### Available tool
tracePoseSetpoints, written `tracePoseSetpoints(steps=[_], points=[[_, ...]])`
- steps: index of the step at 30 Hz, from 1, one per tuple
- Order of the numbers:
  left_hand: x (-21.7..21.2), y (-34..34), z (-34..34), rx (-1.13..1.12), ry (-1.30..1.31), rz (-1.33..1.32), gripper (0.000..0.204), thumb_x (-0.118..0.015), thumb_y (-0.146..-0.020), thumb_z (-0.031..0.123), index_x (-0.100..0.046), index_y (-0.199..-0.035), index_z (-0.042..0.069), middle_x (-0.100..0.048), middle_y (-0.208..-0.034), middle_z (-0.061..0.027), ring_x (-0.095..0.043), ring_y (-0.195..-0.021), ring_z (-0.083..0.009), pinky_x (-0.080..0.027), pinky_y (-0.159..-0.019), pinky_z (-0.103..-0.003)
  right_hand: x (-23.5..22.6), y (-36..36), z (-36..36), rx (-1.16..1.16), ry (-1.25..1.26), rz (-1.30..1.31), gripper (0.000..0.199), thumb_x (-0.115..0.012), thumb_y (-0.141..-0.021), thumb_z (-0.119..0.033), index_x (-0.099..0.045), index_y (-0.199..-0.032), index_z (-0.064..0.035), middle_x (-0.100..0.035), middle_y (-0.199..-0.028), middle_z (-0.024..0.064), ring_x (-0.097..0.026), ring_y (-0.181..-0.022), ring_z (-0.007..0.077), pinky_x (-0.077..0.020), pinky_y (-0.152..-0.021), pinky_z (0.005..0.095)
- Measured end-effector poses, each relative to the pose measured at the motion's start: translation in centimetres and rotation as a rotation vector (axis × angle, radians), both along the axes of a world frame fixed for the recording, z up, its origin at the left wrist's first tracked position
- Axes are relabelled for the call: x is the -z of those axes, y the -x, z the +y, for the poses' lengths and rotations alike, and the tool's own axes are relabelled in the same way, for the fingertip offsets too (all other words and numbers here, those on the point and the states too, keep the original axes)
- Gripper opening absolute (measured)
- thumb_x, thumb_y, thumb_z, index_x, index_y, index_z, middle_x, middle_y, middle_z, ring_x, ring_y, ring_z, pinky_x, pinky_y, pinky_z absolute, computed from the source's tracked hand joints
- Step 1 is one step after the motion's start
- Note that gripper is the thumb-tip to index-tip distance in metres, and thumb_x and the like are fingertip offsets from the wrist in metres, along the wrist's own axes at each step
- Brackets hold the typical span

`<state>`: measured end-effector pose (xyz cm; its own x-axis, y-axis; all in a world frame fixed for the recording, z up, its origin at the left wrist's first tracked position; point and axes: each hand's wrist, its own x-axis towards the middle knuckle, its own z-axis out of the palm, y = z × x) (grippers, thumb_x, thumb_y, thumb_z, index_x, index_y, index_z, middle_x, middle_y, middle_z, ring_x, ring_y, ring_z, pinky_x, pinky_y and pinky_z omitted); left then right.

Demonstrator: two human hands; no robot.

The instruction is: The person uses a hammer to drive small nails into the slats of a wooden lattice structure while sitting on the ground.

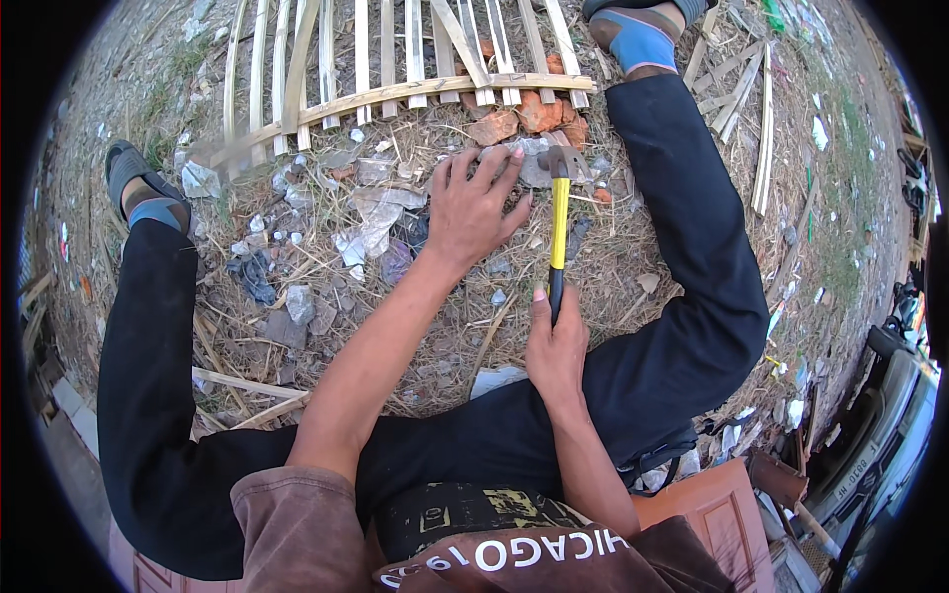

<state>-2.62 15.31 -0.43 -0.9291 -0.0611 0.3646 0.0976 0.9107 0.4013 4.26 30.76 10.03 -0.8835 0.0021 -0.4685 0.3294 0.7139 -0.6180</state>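
My right hand (559,346) is wrapped round the black grip of a hammer (560,222) with a yellow and black handle. The hammer points away from me, its metal head low over a flat grey stone (532,166). Just left of the hammer, my left hand (477,203) reaches palm down over the littered ground, fingers spread and slightly bent, with nothing visible in it. Its fingertips come close to the grey stone; whether they touch it I cannot tell. Beyond both hands lies a frame of pale wooden slats (361,96) joined by a crosswise strip.
Broken orange bricks (541,114) lie under the frame's right end. Loose wooden strips (764,133) are scattered at the far right. Stones, plastic scraps and dry grass cover the ground between my outstretched legs (682,188). A parked vehicle (875,445) stands at the right edge.
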Motion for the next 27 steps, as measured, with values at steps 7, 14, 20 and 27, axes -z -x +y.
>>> tracePoseSetpoints(steps=[7, 14, 20, 27], points=[[-0.4, 0.2, -0.1, 0.002, 0.014, -0.005, 0.053, -0.075, -0.08, 0.036, -0.066, -0.126, 0.01, -0.059, -0.124, -0.0036, -0.054, -0.111, -0.0265, -0.039, -0.095, -0.043, -0.6, 0.3, 0.2, 0.022, -0.017, -0.001, 0.026, -0.052, -0.105, -0.027, -0.049, -0.099, -0.0015, -0.053, -0.067, 0.0163, -0.054, -0.059, 0.0336, -0.0401, -0.058, 0.046], [-0.3, 0.2, -0.1, 0.002, 0.032, 0.01, 0.054, -0.075, -0.08, 0.037, -0.067, -0.125, 0.009, -0.06, -0.122, -0.0028, -0.054, -0.11, -0.0263, -0.039, -0.095, -0.043, 0.1, 1.2, -0.2, -0.064, -0.016, 0.068, 0.02, -0.053, -0.103, -0.02, -0.048, -0.106, -0.0011, -0.056, -0.063, 0.0236, -0.058, -0.059, 0.0473, -0.0395, -0.054, 0.0538], [-0.2, 0.3, 0.1, -0.001, 0.026, 0.044, 0.056, -0.075, -0.078, 0.036, -0.067, -0.125, 0.008, -0.061, -0.122, -0.002, -0.055, -0.11, -0.0263, -0.039, -0.095, -0.042, -0.5, 1.5, -0.3, -0.082, -0.026, 0.148, 0.017, -0.053, -0.103, -0.018, -0.047, -0.105, -0.0016, -0.056, -0.063, 0.0246, -0.059, -0.059, 0.0485, -0.0387, -0.053, 0.055], [-0.1, 0.2, 0.1, -0.008, 0.036, 0.039, 0.055, -0.075, -0.078, 0.037, -0.068, -0.125, 0.008, -0.061, -0.123, -0.0018, -0.055, -0.111, -0.0261, -0.039, -0.095, -0.042, -0.8, 1.5, -0.9, -0.072, -0.003, 0.117, 0.018, -0.055, -0.102, -0.017, -0.045, -0.102, -0.002, -0.056, -0.063, 0.0262, -0.059, -0.06, 0.0491, -0.0391, -0.052, 0.0541]])
